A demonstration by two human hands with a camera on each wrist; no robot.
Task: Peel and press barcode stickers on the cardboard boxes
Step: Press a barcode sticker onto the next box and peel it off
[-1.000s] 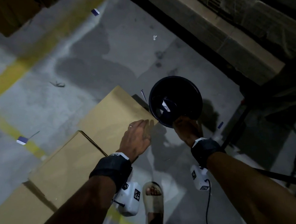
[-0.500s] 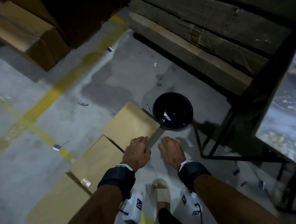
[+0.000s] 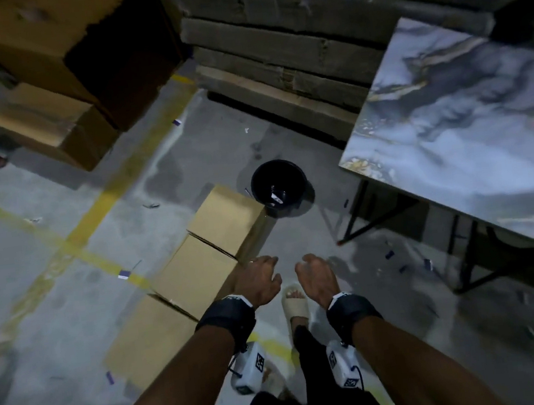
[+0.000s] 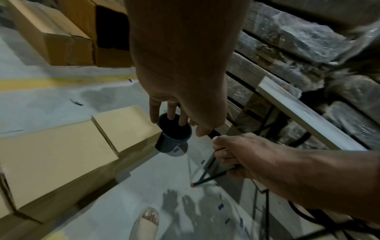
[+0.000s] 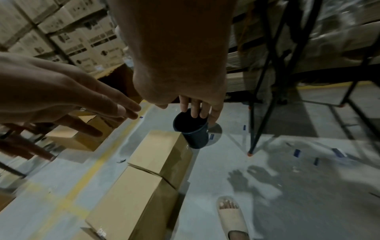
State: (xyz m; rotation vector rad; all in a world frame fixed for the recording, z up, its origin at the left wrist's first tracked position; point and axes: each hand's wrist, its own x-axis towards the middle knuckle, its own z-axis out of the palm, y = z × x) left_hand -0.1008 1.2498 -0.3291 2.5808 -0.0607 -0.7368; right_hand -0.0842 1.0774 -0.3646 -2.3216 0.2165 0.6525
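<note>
Both hands have lifted off the cardboard boxes (image 3: 197, 272) since a second ago: the left hand (image 3: 259, 280) no longer rests on a box top, and the right hand (image 3: 316, 278) has left the black bucket (image 3: 278, 184). Each hangs side by side in the air, fingers loosely spread, holding nothing. Below and left of the left hand, three boxes lie end to end; the bucket stands ahead of both hands, beside the farthest box. No sticker shows in either hand
</note>
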